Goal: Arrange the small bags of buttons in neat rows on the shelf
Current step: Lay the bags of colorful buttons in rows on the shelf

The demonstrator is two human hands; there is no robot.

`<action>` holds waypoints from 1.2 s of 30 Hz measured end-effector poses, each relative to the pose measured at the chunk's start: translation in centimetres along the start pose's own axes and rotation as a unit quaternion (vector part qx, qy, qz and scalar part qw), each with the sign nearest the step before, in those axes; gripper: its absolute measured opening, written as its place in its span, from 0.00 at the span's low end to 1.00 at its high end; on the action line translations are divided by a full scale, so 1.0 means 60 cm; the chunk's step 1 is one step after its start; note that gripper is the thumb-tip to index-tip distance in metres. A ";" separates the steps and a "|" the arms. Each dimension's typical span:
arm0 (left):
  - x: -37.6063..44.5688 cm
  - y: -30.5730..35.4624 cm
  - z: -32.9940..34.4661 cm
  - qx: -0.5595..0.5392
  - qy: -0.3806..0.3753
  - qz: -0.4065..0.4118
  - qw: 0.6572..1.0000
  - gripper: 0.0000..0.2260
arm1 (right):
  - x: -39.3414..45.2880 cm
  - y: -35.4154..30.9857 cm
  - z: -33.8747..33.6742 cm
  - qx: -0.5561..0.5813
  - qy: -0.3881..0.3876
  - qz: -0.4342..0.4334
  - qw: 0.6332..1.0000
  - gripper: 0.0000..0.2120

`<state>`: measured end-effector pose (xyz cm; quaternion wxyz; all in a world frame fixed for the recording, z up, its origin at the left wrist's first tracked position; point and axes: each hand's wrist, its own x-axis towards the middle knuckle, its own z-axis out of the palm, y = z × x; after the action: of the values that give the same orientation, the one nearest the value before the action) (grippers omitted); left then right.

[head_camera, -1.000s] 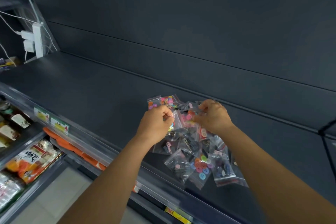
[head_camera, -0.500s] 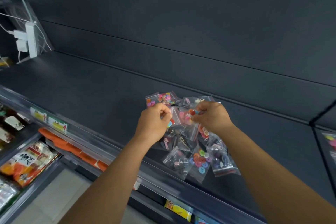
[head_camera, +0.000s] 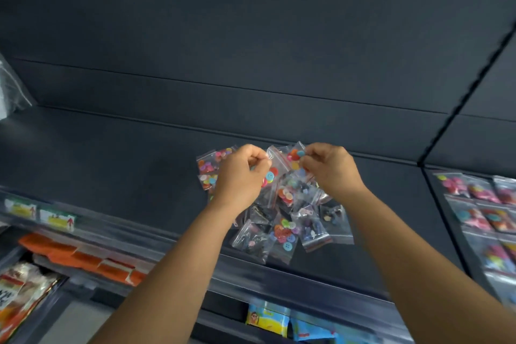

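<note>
Bags of buttons point(head_camera: 282, 220), small clear zip pouches with red seal strips, lie in a loose overlapping heap on the dark shelf point(head_camera: 117, 159), near its front edge and between my two forearms. Their contents: mixed coloured buttons in several, darker small pieces in others; I cannot make out finer detail.

My left hand point(head_camera: 240, 176) is curled, thumb and fingertips pinching the upper edge of one raised bag point(head_camera: 275, 169), which holds a red and a blue button among others. My right hand point(head_camera: 332, 170) is likewise curled, its fingertips pinching a second bag point(head_camera: 296, 156) with red, teal and yellow buttons. Both bags are lifted just above the heap, touching or overlapping each other between my hands.

Two more bags point(head_camera: 208, 172) of bright buttons lie flat at the heap's left side, partly hidden by my left hand.

On the neighbouring shelf section point(head_camera: 441, 204) to the right, further button bags point(head_camera: 483, 212) lie in rows.

Along the shelf front, a clear rail carries price labels point(head_camera: 42, 213). Below it: orange packets point(head_camera: 81, 257), a snack packet point(head_camera: 19, 296) at lower left, and blue packets point(head_camera: 279, 318) at bottom centre.
</note>
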<state>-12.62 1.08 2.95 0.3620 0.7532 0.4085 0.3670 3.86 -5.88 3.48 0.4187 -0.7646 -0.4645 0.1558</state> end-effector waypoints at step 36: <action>-0.229 0.413 0.641 -0.072 -0.225 -0.038 0.971 0.13 | -0.240 0.440 -0.597 0.186 0.168 0.219 0.943 0.11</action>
<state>23.24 -30.48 2.32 0.5116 0.7725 0.3170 0.2024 34.15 -41.46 2.08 0.5807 -0.7711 -0.1717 0.1968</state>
